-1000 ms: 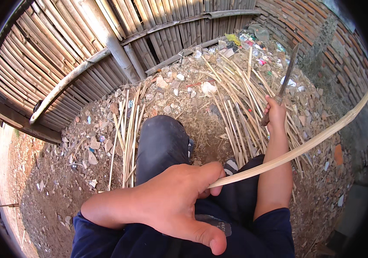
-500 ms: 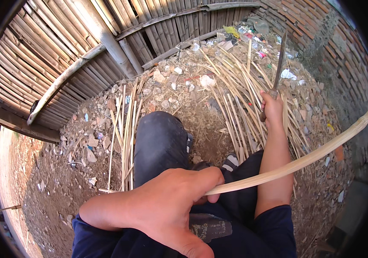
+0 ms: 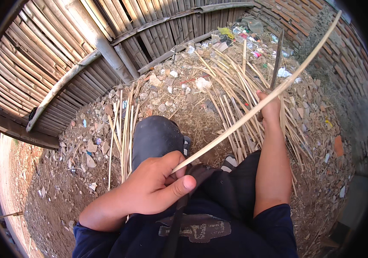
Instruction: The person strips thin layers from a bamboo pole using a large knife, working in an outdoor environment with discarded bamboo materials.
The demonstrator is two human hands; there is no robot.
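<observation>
- Bamboo strip (image 3: pixel 252 107) runs from your left hand (image 3: pixel 149 189) near your lap, up and rightward across your right hand (image 3: pixel 270 107).
- Keep the strip taut and low over your knee (image 3: pixel 156 135), and guide it steadily so it doesn't whip.
- Your left hand pinches the strip's near end between thumb and curled fingers.
- Your right hand is clenched around a dark blade's (image 3: pixel 277 58) handle.

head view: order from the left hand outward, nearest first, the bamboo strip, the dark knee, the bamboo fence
1. Bamboo strip: pinched in the left hand, slanting up to the right.
2. Dark knee: just above the hand.
3. Bamboo fence: far upper left, past the rubble.
</observation>
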